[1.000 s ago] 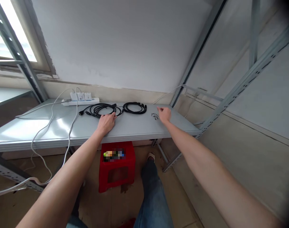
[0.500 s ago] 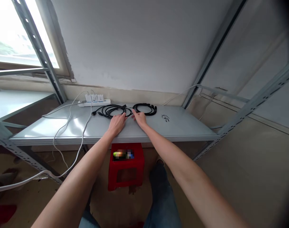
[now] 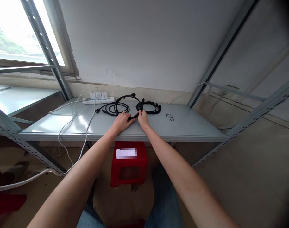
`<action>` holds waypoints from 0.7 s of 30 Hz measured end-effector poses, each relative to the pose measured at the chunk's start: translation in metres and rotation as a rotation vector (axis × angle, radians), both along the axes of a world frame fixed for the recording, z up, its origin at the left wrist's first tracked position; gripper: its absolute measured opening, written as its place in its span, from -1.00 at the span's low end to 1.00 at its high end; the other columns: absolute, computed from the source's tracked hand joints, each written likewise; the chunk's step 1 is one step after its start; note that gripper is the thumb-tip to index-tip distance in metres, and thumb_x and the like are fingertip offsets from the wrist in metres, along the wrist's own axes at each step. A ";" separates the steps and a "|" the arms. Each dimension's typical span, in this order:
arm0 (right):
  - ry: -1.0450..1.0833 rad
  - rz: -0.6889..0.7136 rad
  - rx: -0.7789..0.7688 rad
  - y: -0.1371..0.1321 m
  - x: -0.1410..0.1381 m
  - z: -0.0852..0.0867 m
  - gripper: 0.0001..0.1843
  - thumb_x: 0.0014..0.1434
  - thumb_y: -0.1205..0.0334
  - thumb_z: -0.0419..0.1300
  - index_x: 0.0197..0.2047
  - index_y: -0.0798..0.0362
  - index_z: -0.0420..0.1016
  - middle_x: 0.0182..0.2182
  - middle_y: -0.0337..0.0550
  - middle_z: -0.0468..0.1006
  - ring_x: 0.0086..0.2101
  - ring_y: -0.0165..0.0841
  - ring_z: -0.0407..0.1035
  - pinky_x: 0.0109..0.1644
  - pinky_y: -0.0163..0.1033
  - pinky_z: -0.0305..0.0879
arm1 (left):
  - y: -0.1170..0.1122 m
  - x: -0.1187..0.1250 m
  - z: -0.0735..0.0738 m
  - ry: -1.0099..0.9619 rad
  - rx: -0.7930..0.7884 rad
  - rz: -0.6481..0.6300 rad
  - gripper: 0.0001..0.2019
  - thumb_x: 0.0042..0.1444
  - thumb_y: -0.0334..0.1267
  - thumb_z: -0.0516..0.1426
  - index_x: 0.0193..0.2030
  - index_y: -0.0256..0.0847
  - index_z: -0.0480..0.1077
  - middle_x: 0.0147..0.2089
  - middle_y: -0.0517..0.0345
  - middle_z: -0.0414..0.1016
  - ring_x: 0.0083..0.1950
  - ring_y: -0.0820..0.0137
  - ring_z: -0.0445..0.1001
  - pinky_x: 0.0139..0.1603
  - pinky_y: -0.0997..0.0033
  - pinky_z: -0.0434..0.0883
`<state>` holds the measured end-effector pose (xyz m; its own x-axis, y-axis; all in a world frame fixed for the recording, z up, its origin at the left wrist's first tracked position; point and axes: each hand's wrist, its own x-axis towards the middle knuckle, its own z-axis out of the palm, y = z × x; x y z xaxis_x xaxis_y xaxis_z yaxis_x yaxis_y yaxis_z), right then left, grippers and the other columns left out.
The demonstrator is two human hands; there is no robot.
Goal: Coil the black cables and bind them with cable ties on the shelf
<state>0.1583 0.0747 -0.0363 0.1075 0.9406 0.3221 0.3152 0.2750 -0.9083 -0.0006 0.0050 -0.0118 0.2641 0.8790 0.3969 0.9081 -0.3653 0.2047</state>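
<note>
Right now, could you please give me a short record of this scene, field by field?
left hand: left hand grips a black cable near the shelf's front edge
right hand: right hand pinches the same cable, which rises in a loop above the shelf
surface: grey metal shelf
coils: two black cable coils, left coil and right coil, lying behind the hands
power: white power strip with plugs, at the back left
below: red stool on the floor

Bare forearms (sleeveless), blue jeans (image 3: 163, 196)
</note>
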 end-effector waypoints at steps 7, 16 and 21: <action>0.201 0.008 -0.043 -0.007 0.000 0.005 -0.76 0.46 0.31 -0.07 -0.29 -0.12 0.13 -0.32 -0.18 0.41 -0.32 -0.28 0.40 -0.09 -0.19 0.39 | -0.008 -0.003 0.003 -0.178 0.296 0.260 -0.46 0.54 -0.11 -0.05 0.57 -0.20 0.19 0.59 -0.35 0.21 0.60 -0.11 0.19 0.53 -0.13 0.21; 0.197 0.002 -0.006 -0.005 0.001 0.004 -0.81 0.44 0.30 -0.07 -0.26 -0.12 0.15 -0.35 -0.20 0.36 -0.30 -0.27 0.39 -0.11 -0.20 0.40 | 0.017 -0.028 -0.001 -0.686 0.044 0.429 -0.67 0.41 -0.17 0.06 0.18 -0.25 0.46 -0.01 -0.18 0.65 0.11 0.04 0.63 0.23 0.07 0.51; 0.134 0.087 0.004 -0.003 -0.004 -0.001 -0.78 0.46 0.29 -0.02 -0.27 -0.09 0.25 -0.36 -0.19 0.51 -0.29 -0.27 0.48 -0.04 -0.19 0.42 | 0.029 -0.031 0.003 -0.967 0.022 0.370 -0.79 0.38 -0.26 -0.01 -0.05 -0.18 0.45 -0.46 0.17 0.42 -0.32 0.24 0.55 -0.12 0.24 0.53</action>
<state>0.1542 0.0716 -0.0374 0.0681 0.9471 0.3138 0.1661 0.2994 -0.9396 -0.0320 0.0341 -0.0087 -0.4608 0.8306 0.3127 0.4157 -0.1093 0.9029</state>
